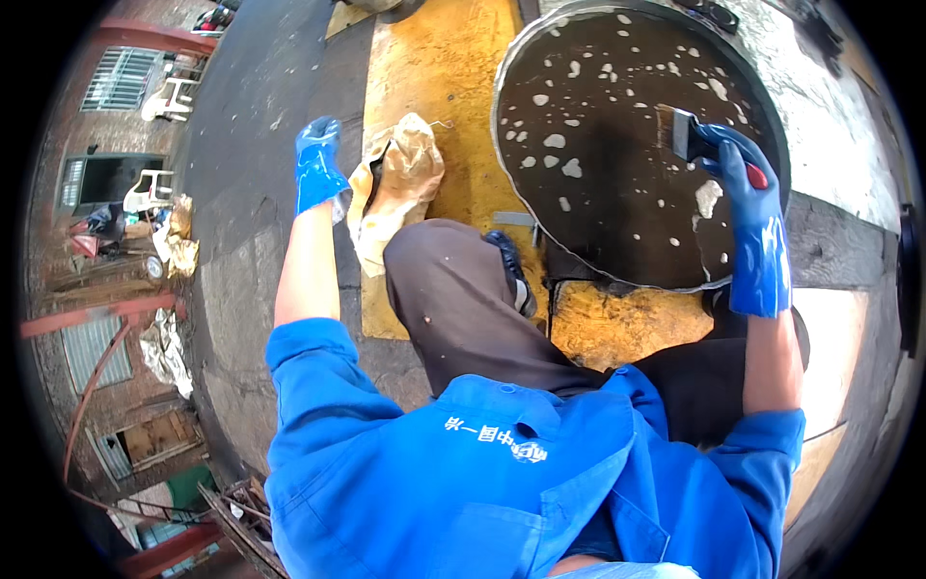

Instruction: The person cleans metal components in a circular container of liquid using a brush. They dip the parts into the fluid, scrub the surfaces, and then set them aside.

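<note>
Blue rubber gloves cover both of my hands. My right hand (748, 179) is closed round a flat paintbrush (681, 133) with a metal band and a red handle end. Its bristles point left, over a large round dark tub (617, 125) whose surface is dotted with pale foam-like patches. I cannot tell whether the bristles touch that surface. Off to the left, my left hand (319, 159) is held up with its fingers curled in, and nothing shows in it. Just right of that hand lies a crumpled tan paper bag or sack (410, 174).
Worn yellow boards (453, 58) lie under the sack and the tub. A small grey metal strip (514, 219) is beside the tub's rim, near my shoe (511, 270). White plastic chairs (170, 98) and a brick wall stand at the far left.
</note>
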The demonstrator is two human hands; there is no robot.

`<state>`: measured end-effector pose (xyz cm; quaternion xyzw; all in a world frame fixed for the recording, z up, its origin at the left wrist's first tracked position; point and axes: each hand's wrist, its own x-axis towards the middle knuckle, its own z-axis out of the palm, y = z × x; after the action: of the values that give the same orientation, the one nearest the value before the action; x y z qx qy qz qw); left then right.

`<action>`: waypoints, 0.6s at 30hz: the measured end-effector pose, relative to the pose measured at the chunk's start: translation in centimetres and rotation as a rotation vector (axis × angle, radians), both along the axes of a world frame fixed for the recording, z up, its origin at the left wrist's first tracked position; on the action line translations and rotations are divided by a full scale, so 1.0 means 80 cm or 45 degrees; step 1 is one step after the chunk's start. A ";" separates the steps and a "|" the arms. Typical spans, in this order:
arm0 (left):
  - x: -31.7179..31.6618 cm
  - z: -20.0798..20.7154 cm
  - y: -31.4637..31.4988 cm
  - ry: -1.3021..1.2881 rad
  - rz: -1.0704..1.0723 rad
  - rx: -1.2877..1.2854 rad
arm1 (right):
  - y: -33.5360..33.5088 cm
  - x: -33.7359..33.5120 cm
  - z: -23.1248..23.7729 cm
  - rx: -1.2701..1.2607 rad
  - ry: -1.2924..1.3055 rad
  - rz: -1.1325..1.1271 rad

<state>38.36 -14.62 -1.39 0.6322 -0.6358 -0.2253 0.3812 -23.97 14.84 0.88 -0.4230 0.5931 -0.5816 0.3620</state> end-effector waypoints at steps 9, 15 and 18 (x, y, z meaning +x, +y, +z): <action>-0.426 0.031 0.153 -0.575 -1.040 -0.076 | -0.001 -0.030 0.016 -0.088 0.035 -0.140; -0.608 -0.013 0.267 -1.331 -1.270 -0.134 | 0.002 -0.059 0.014 -0.039 -0.002 -0.286; -0.643 -0.030 0.298 -1.325 -1.334 -0.092 | 0.012 -0.064 0.031 -0.047 0.124 -0.287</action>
<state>-13.07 9.25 -3.75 0.2577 -0.9599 -0.0276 -0.1067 -29.13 15.81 3.36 -0.3880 0.6430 -0.6082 0.2572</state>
